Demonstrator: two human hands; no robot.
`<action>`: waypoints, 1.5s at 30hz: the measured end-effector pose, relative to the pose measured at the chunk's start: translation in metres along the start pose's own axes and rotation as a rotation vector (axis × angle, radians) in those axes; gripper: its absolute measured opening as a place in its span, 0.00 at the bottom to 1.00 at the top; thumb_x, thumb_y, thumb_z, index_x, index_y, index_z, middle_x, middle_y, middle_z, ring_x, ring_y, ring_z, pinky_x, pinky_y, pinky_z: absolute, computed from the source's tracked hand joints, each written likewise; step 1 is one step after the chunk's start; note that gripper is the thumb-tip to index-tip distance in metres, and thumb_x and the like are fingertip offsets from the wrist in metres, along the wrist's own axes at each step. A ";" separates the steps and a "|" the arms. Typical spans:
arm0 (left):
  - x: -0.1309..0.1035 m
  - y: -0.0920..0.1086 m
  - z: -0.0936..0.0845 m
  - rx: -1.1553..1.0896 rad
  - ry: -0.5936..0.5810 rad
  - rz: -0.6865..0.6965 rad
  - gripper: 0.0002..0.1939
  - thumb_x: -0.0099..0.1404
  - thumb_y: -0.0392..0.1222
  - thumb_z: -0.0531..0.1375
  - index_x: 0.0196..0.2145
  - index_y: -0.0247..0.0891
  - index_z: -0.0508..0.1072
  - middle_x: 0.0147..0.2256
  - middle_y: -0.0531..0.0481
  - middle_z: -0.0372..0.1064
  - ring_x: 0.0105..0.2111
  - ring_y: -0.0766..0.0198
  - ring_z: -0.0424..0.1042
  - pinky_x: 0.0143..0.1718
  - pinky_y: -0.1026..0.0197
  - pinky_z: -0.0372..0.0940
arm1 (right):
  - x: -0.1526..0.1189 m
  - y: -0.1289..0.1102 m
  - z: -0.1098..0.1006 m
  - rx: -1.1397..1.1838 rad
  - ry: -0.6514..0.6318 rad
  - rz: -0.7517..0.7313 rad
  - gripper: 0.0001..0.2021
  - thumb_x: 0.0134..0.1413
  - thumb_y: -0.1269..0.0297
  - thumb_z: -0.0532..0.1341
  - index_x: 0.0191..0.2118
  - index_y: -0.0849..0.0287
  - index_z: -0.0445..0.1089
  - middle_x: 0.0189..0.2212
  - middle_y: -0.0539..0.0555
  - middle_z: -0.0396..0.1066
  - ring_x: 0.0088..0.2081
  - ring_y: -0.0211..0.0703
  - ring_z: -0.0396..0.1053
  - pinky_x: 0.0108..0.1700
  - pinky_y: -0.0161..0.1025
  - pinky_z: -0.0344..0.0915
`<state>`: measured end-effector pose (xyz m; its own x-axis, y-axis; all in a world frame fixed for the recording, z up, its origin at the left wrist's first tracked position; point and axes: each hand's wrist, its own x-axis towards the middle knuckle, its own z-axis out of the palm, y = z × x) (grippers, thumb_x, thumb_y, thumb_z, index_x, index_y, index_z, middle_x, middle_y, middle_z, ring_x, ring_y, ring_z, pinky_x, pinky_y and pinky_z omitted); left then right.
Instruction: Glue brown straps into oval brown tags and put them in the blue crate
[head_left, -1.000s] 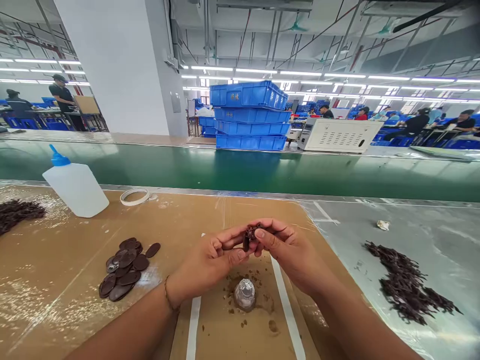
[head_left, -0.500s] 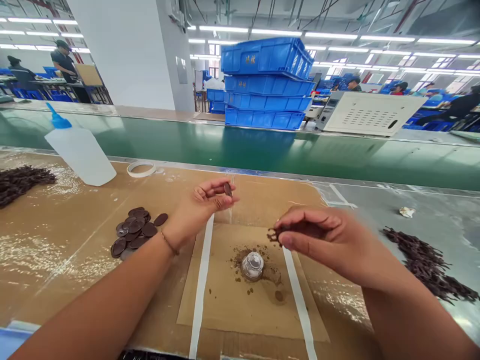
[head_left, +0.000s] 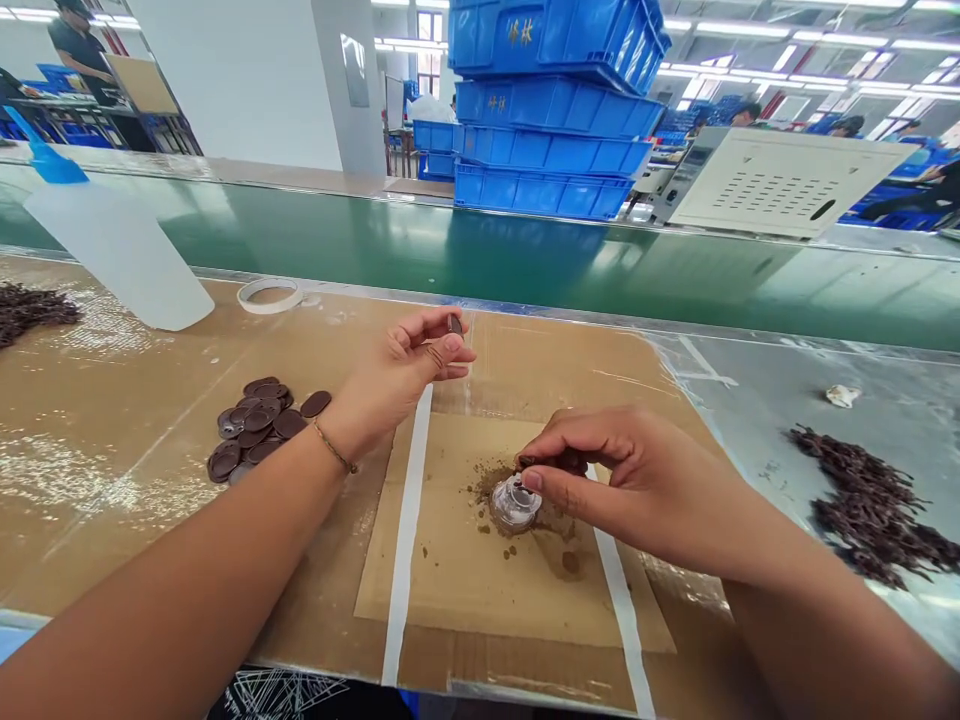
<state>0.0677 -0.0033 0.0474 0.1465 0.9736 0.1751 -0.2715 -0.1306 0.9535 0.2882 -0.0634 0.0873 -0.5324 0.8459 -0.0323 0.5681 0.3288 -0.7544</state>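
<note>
jar [head_left: 515, 506], one, left grip [head_left: 421, 354] pinching one disc [head_left: 454, 325], right grip [head_left: 628, 478] pinching brown pieces [head_left: 527, 462]

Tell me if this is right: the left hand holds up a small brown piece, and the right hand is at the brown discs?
Not quite: the head view shows the right hand at the small clear pot, not the brown discs. The left hand does hold up a small brown piece.

Thin bracelet [head_left: 334, 448] on left wrist [head_left: 346, 420]; both forearms [head_left: 225, 545] bare; black garment [head_left: 281, 694], white criss-cross lines.
</note>
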 end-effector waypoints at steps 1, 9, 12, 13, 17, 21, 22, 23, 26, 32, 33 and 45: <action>0.000 0.000 0.000 0.004 -0.002 0.005 0.18 0.58 0.45 0.70 0.44 0.35 0.75 0.44 0.47 0.72 0.38 0.63 0.75 0.44 0.58 0.73 | 0.000 0.000 0.001 -0.001 -0.003 0.002 0.08 0.60 0.62 0.63 0.32 0.55 0.79 0.26 0.51 0.74 0.25 0.38 0.69 0.25 0.35 0.62; 0.003 -0.003 -0.002 -0.021 -0.023 0.028 0.18 0.60 0.41 0.70 0.46 0.34 0.75 0.41 0.48 0.72 0.36 0.65 0.76 0.43 0.59 0.73 | 0.001 0.000 0.003 -0.004 -0.016 0.026 0.08 0.59 0.61 0.64 0.32 0.54 0.79 0.26 0.50 0.75 0.26 0.38 0.71 0.25 0.34 0.62; 0.003 -0.004 -0.003 -0.015 -0.017 0.034 0.18 0.59 0.41 0.70 0.47 0.35 0.75 0.42 0.48 0.72 0.36 0.65 0.76 0.44 0.58 0.73 | 0.001 0.001 0.003 -0.001 -0.008 0.020 0.08 0.59 0.60 0.64 0.33 0.54 0.79 0.26 0.50 0.76 0.25 0.38 0.70 0.24 0.34 0.62; 0.003 -0.003 -0.002 -0.011 -0.017 0.032 0.18 0.59 0.41 0.70 0.47 0.35 0.75 0.42 0.48 0.72 0.36 0.65 0.76 0.44 0.57 0.73 | 0.001 0.001 0.003 0.002 -0.008 0.019 0.07 0.59 0.60 0.64 0.33 0.54 0.79 0.26 0.50 0.76 0.24 0.38 0.70 0.24 0.34 0.62; 0.002 -0.001 -0.001 -0.006 -0.019 0.032 0.19 0.59 0.41 0.70 0.47 0.34 0.74 0.42 0.47 0.72 0.36 0.65 0.75 0.43 0.58 0.73 | 0.001 0.002 0.004 0.004 -0.014 0.026 0.07 0.59 0.60 0.64 0.33 0.54 0.79 0.26 0.49 0.76 0.24 0.38 0.70 0.24 0.34 0.63; 0.001 0.001 0.000 0.001 -0.020 0.044 0.18 0.60 0.39 0.69 0.47 0.33 0.74 0.41 0.47 0.72 0.35 0.66 0.75 0.42 0.59 0.73 | 0.001 0.003 0.004 -0.003 -0.007 0.021 0.07 0.59 0.60 0.64 0.33 0.54 0.79 0.27 0.50 0.76 0.25 0.38 0.71 0.25 0.34 0.63; 0.000 0.001 0.000 0.005 -0.020 0.045 0.18 0.60 0.39 0.69 0.47 0.33 0.74 0.42 0.47 0.72 0.35 0.66 0.75 0.42 0.59 0.73 | 0.001 0.002 0.003 -0.003 -0.006 0.020 0.07 0.59 0.60 0.64 0.33 0.54 0.79 0.27 0.50 0.76 0.25 0.39 0.71 0.25 0.34 0.63; 0.000 0.002 0.000 0.010 -0.021 0.045 0.18 0.60 0.39 0.69 0.47 0.33 0.74 0.42 0.46 0.72 0.35 0.66 0.75 0.42 0.59 0.73 | 0.001 0.001 0.003 -0.008 -0.007 0.027 0.08 0.59 0.60 0.64 0.33 0.54 0.79 0.27 0.50 0.76 0.25 0.39 0.71 0.25 0.34 0.63; -0.001 0.003 0.001 0.028 -0.025 0.044 0.18 0.60 0.40 0.69 0.47 0.34 0.74 0.43 0.46 0.72 0.35 0.66 0.74 0.43 0.59 0.73 | 0.000 -0.003 0.001 -0.045 -0.008 0.055 0.07 0.58 0.61 0.63 0.33 0.55 0.78 0.27 0.49 0.75 0.26 0.38 0.71 0.26 0.34 0.63; -0.001 0.003 0.001 0.016 -0.034 0.049 0.17 0.61 0.39 0.68 0.47 0.33 0.74 0.43 0.47 0.72 0.35 0.67 0.75 0.40 0.62 0.74 | 0.000 -0.003 0.002 -0.051 -0.035 0.070 0.06 0.56 0.64 0.62 0.31 0.55 0.76 0.26 0.47 0.74 0.26 0.36 0.69 0.26 0.33 0.62; -0.001 0.003 0.001 0.014 -0.035 0.052 0.17 0.61 0.39 0.68 0.47 0.33 0.74 0.43 0.47 0.72 0.34 0.67 0.75 0.40 0.62 0.74 | 0.001 -0.002 0.003 -0.045 -0.041 0.071 0.06 0.56 0.64 0.62 0.31 0.55 0.76 0.26 0.47 0.74 0.26 0.36 0.69 0.26 0.33 0.62; -0.003 0.005 0.003 0.026 -0.044 0.064 0.17 0.60 0.39 0.69 0.47 0.34 0.75 0.43 0.46 0.72 0.34 0.67 0.74 0.41 0.60 0.74 | 0.002 -0.001 0.005 -0.059 -0.031 0.039 0.06 0.55 0.64 0.63 0.31 0.55 0.77 0.23 0.46 0.72 0.23 0.33 0.66 0.23 0.31 0.61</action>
<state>0.0690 -0.0071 0.0521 0.1717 0.9539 0.2462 -0.2571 -0.1979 0.9459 0.2832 -0.0643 0.0844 -0.5280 0.8453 -0.0822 0.6241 0.3205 -0.7126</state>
